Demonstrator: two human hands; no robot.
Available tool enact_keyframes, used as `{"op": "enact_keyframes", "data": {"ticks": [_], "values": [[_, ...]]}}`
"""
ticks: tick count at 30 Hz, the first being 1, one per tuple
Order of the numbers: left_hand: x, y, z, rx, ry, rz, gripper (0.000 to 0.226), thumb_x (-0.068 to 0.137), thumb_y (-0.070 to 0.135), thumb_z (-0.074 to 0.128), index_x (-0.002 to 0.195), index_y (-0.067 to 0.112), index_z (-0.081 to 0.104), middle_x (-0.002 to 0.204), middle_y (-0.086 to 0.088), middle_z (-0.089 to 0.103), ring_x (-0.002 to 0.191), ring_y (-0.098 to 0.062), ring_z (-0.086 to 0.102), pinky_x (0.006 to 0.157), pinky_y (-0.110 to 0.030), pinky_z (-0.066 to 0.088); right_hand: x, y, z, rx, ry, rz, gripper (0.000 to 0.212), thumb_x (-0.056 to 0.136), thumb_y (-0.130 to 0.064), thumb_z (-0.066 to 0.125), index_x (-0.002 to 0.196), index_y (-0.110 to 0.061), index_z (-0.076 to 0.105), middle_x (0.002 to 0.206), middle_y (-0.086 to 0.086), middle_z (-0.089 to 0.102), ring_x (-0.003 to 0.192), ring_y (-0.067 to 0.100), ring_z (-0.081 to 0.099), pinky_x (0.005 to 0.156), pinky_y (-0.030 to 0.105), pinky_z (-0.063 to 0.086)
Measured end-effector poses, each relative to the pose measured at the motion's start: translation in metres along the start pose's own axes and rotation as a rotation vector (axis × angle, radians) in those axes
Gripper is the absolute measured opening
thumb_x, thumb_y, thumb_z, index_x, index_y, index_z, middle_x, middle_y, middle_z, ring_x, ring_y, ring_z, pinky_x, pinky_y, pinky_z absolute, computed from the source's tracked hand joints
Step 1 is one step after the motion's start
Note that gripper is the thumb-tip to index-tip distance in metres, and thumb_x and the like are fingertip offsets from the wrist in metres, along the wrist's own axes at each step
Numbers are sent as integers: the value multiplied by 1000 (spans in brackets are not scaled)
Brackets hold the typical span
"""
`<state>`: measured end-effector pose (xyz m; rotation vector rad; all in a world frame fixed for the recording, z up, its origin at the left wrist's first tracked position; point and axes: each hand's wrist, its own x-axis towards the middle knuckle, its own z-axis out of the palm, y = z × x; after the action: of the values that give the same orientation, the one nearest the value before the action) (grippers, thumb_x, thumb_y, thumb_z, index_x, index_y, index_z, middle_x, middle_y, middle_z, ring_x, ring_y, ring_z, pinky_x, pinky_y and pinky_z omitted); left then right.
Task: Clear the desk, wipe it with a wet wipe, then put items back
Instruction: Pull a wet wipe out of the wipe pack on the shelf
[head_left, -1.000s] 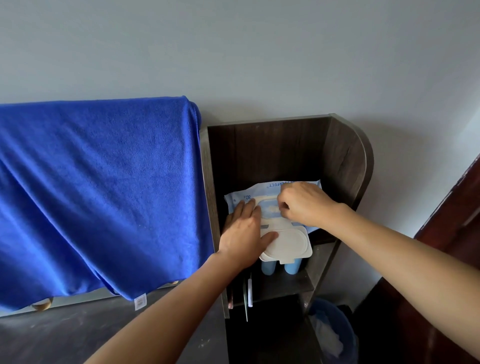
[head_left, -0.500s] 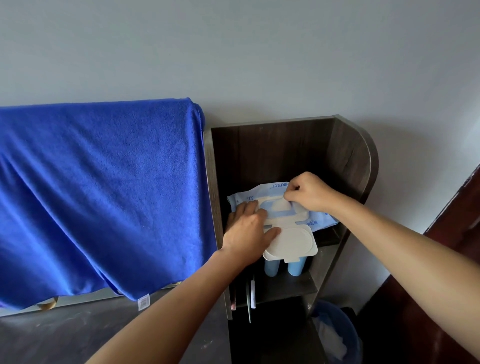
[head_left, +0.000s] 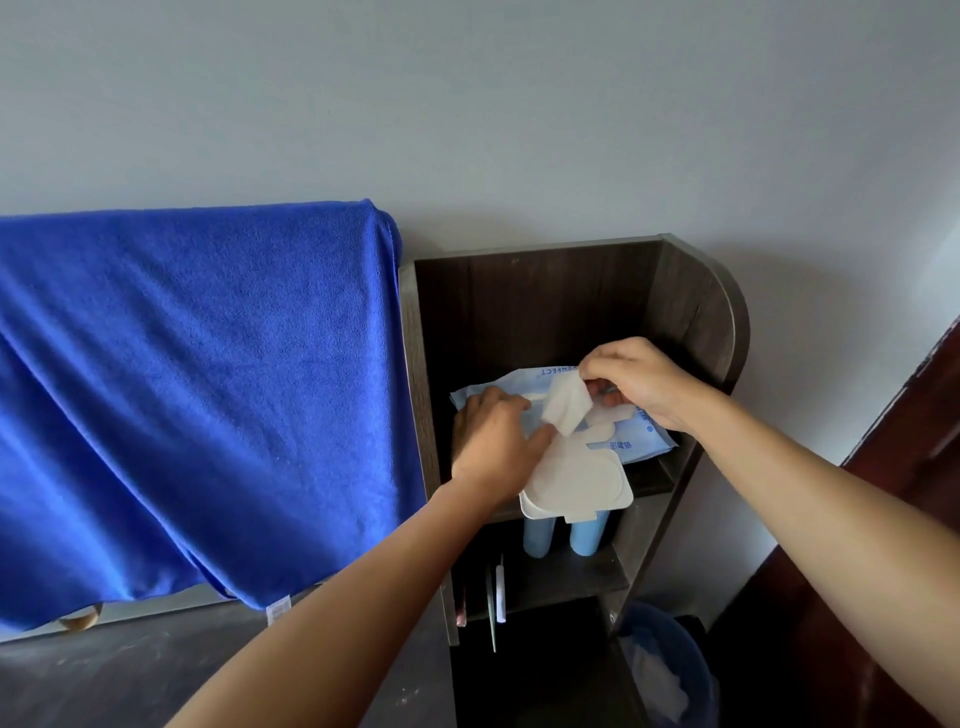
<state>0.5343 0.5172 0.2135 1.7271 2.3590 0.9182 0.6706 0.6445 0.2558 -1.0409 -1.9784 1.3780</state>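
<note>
A blue towel (head_left: 197, 395) is draped at the left, beside a dark shelf (head_left: 696, 312) at the right. On it a wipe pack (head_left: 641, 444), its lid (head_left: 576, 483) flipped open, is pressed by the flat fingers of the left hand (head_left: 493, 441). A wet wipe (head_left: 566, 408) is pinched just above it by the right hand (head_left: 639, 387).

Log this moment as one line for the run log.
stage: getting wipe | right hand: pinches wipe, partly out | left hand: presses pack on shelf | lid: open
</note>
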Motion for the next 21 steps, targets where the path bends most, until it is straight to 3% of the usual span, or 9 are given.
{"op": "enact_keyframes", "data": {"ticks": [4,6,8,13,17,21], "values": [[7,8,4,-100,81,29,22,84,31,61,101,20,71,107,-3,65,106,-22,52,86,-32,40,-4,-1,0,-82,-25,-41,14,89,-7,57,81,-12,67,76,4,64,72,14,57,64,27,46],[6,9,6,-113,116,50,15,82,23,61,89,18,73,93,-3,66,94,-22,55,76,-30,39,-7,-2,0,-177,20,-145,13,88,-5,59,88,-14,67,83,2,65,75,12,59,65,23,48],[4,5,7,-119,145,63,12,79,17,62,86,16,72,88,-3,66,90,-22,55,75,-32,42,-11,-4,1,-269,19,-258,15,87,-7,62,94,-18,69,90,-2,68,82,10,63,70,21,50],[-4,-8,12,-99,163,154,21,72,-1,61,85,11,72,83,-5,69,91,-25,57,81,-34,40,-12,-1,1,-574,-114,-210,11,72,-31,79,69,-23,73,70,-3,68,67,14,62,68,40,52],[-4,-17,14,-88,138,189,19,76,4,61,90,9,73,87,-6,70,94,-28,59,83,-32,40,-14,0,10,-746,-193,-224,20,74,-28,76,94,-29,73,82,-14,65,73,3,58,67,25,49],[-5,-18,10,-47,6,203,41,82,22,40,110,12,68,104,-3,61,105,-23,50,90,-34,35,-14,-2,8,-722,-171,-290,5,77,-22,74,82,-22,75,77,-15,63,74,4,58,70,29,51]]}}
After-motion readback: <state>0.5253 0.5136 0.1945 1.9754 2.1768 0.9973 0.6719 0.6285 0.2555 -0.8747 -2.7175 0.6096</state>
